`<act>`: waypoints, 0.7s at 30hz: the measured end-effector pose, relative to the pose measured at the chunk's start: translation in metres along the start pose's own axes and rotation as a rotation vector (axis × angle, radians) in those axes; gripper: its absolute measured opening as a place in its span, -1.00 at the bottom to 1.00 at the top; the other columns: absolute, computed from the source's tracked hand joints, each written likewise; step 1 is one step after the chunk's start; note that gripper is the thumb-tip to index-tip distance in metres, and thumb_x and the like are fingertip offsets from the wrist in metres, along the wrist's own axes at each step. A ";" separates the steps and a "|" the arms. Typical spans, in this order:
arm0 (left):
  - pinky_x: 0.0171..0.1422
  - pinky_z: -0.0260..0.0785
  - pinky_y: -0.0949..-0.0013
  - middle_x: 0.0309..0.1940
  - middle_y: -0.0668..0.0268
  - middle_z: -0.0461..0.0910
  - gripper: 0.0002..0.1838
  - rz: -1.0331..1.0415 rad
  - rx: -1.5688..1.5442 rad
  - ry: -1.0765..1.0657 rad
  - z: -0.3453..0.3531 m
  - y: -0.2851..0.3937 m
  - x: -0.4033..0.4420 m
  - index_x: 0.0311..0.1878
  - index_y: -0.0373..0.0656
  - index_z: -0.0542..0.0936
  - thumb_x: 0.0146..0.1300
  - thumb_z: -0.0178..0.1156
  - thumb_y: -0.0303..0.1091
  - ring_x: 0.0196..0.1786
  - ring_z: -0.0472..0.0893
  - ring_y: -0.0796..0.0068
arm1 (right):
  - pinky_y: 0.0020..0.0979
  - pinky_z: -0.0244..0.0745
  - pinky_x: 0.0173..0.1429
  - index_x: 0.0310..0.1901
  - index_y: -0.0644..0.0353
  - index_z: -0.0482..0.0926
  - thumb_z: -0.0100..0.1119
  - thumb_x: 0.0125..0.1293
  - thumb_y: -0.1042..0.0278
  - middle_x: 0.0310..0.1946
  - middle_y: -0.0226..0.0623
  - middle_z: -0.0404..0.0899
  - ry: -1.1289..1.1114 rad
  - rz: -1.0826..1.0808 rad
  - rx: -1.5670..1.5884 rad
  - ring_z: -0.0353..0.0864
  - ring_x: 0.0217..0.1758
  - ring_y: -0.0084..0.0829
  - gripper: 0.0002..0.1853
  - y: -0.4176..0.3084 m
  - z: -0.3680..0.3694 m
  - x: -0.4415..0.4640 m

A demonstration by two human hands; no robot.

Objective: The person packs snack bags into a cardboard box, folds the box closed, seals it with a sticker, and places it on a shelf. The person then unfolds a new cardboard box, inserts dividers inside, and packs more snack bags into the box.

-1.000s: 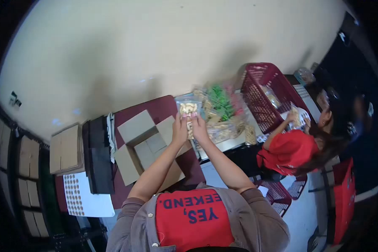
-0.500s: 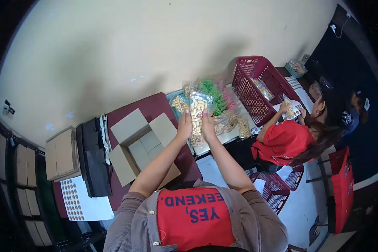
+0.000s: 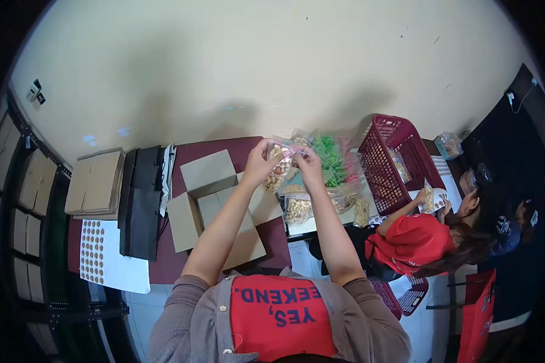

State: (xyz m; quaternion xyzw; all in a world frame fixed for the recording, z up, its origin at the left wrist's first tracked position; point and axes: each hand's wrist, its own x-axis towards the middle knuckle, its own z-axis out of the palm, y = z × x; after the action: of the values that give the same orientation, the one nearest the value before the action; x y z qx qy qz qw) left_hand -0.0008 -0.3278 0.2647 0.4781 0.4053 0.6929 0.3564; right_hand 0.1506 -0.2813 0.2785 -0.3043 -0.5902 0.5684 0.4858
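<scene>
Both my hands are on a clear zip bag of pale nuts (image 3: 277, 172), raised over the table. My left hand (image 3: 258, 164) grips the bag's left side near its top. On the other side, my right hand (image 3: 309, 166) pinches the top edge at the right. An open cardboard box (image 3: 215, 202) stands below and to the left. Behind the bag and to its right are more filled bags, among them green packets (image 3: 330, 158) and a bag of nuts (image 3: 298, 209).
A maroon basket (image 3: 393, 163) holds bags at the right. Beside it a person in a red shirt (image 3: 412, 242) handles a small bag. Flattened cartons (image 3: 94, 184), black folders (image 3: 144, 206) and a sticker sheet (image 3: 118, 257) lie left.
My hands have moved from the bag's sides up toward its top edge, and the bag is now tilted. The head view has shifted.
</scene>
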 end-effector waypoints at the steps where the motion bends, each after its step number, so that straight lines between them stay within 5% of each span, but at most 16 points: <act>1: -0.09 0.46 0.46 -0.21 0.30 0.67 -0.70 -0.024 0.051 -0.017 -0.004 0.005 0.005 -0.05 -0.26 0.58 0.19 0.42 -0.42 -0.18 0.60 0.62 | -0.57 0.44 -0.22 -0.05 0.28 0.70 0.29 0.35 0.37 -0.33 -0.47 0.66 -0.003 -0.018 0.002 0.54 -0.31 -0.68 -0.78 0.004 0.000 0.005; 4: -0.13 0.46 0.46 -0.32 0.34 0.69 -0.86 -0.059 0.129 -0.026 -0.011 0.010 0.012 -0.21 -0.28 0.66 0.22 0.37 -0.43 -0.25 0.60 0.65 | -0.57 0.43 -0.22 -0.14 0.30 0.74 0.31 0.32 0.38 -0.41 -0.43 0.66 0.021 -0.056 -0.018 0.52 -0.35 -0.68 -0.82 0.008 0.003 0.011; 12: -0.06 0.47 0.47 -0.25 0.33 0.71 -0.82 0.028 -0.080 0.208 -0.002 0.010 0.007 -0.08 -0.32 0.67 0.37 0.25 -0.41 -0.20 0.62 0.61 | -0.47 0.48 -0.18 -0.10 0.34 0.72 0.25 0.35 0.32 -0.37 -0.24 0.73 0.002 -0.251 -0.353 0.59 -0.31 -0.58 -0.75 -0.013 0.026 0.002; 15: -0.06 0.49 0.49 -0.24 0.33 0.70 -0.77 -0.033 -0.029 0.088 -0.024 0.020 0.007 -0.04 -0.33 0.67 0.40 0.23 -0.36 -0.19 0.62 0.62 | -0.46 0.49 -0.18 -0.07 0.34 0.71 0.25 0.35 0.34 -0.35 -0.19 0.74 -0.054 -0.154 -0.347 0.62 -0.30 -0.57 -0.75 -0.016 0.028 -0.008; 19: -0.09 0.49 0.51 -0.21 0.36 0.70 -0.73 -0.126 0.109 -0.011 -0.043 0.025 -0.001 0.00 -0.29 0.69 0.43 0.19 -0.29 -0.21 0.60 0.63 | -0.52 0.46 -0.20 -0.05 0.29 0.73 0.31 0.34 0.33 -0.36 -0.33 0.73 -0.011 -0.184 -0.340 0.55 -0.32 -0.64 -0.75 -0.011 0.022 -0.016; 21: 0.09 0.43 0.44 -0.16 0.34 0.69 -0.70 -0.102 0.190 -0.030 -0.047 0.026 -0.005 0.00 -0.27 0.70 0.45 0.17 -0.24 -0.13 0.59 0.55 | -0.56 0.39 -0.29 -0.22 0.34 0.75 0.32 0.31 0.34 -0.48 -0.42 0.66 0.024 -0.124 -0.332 0.49 -0.40 -0.69 -0.79 -0.012 0.023 -0.020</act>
State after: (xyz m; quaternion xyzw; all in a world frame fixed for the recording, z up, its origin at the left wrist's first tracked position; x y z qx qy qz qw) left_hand -0.0470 -0.3538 0.2758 0.4987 0.4876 0.6251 0.3505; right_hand 0.1383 -0.3106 0.2879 -0.3500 -0.6876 0.4285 0.4702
